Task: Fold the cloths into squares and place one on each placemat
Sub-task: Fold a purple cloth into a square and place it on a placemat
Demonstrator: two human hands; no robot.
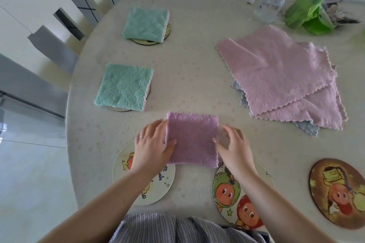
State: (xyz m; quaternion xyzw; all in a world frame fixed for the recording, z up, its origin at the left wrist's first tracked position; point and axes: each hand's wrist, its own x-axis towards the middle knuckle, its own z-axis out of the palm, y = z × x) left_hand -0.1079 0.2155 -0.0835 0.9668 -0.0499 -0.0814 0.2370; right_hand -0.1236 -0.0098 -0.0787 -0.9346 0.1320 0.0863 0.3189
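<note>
Right now the folded purple fleece cloth (192, 140) lies square on the pale speckled tablecloth (187, 77), between two round cartoon placemats (126, 165) (227, 193). Left hand (152, 148) pinches its left edge; right hand (234, 148), blurred, curls over its right edge. Beyond, two folded teal cloths (124, 87) (146, 24) sit on mats, unfolded pink cloths (280, 77) are piled right, and white chairs (39, 31) stand left.
</note>
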